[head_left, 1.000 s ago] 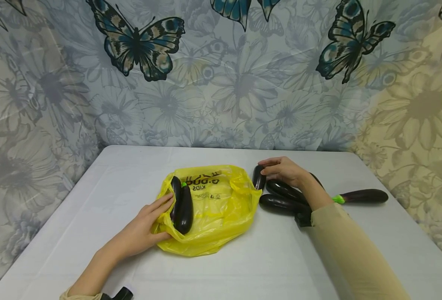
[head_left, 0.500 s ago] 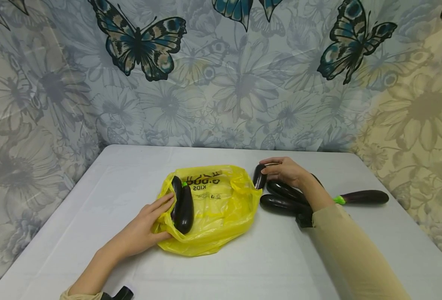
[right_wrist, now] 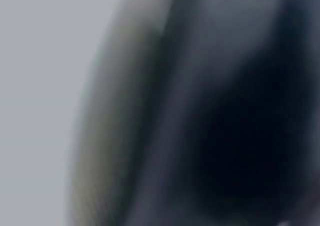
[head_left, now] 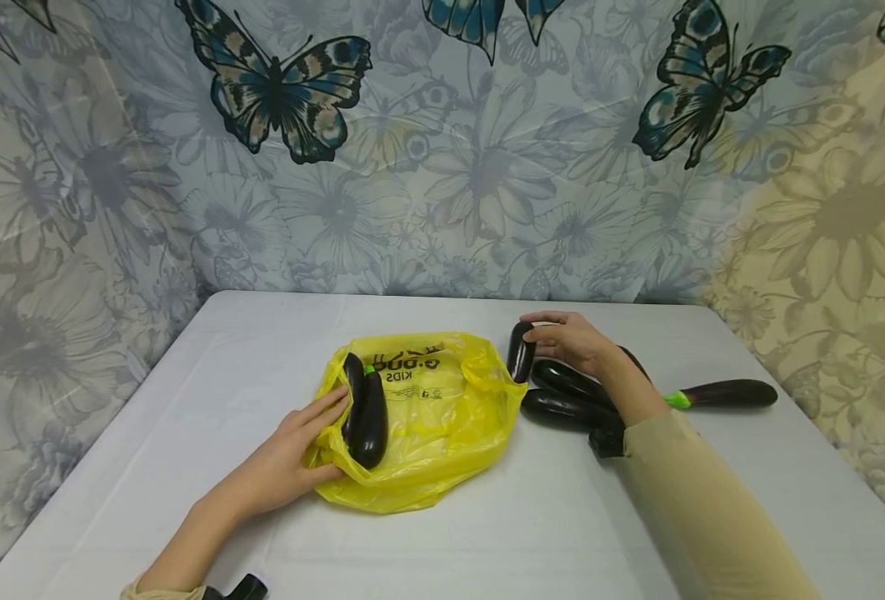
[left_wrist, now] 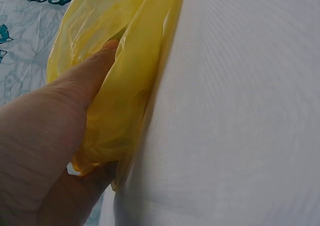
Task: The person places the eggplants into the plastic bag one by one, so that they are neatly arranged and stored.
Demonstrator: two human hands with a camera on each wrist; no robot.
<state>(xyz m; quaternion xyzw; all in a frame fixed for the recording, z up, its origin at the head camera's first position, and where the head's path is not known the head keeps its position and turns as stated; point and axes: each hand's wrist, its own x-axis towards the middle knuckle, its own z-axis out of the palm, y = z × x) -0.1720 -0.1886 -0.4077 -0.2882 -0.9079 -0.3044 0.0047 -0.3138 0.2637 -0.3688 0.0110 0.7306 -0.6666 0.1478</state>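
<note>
A yellow plastic bag (head_left: 450,433) with dark printing lies mid-table, its mouth turned left. Two dark purple eggplants (head_left: 371,423) show at that opening. My left hand (head_left: 288,458) grips the bag's left edge, fingers on the rim beside the eggplants. In the left wrist view, the thumb lies against the yellow film (left_wrist: 125,86) and another finger shows lower at its edge. Right of the bag, my right hand (head_left: 573,343) holds another eggplant (head_left: 520,354) between thumb and fingers, its lower end close to the bag's right corner. The right wrist view is a dark blur.
Several more eggplants (head_left: 562,410) lie under and beside my right forearm. One eggplant with a green stem (head_left: 731,393) points right. All rest on a white-covered table (head_left: 487,550), with butterfly-printed cloth (head_left: 487,208) behind. A black device (head_left: 243,587) sits by my left wrist.
The upper end of the eggplant in my right hand has risen slightly, and the fingers with it. My left hand and the bag have stayed nearly still.
</note>
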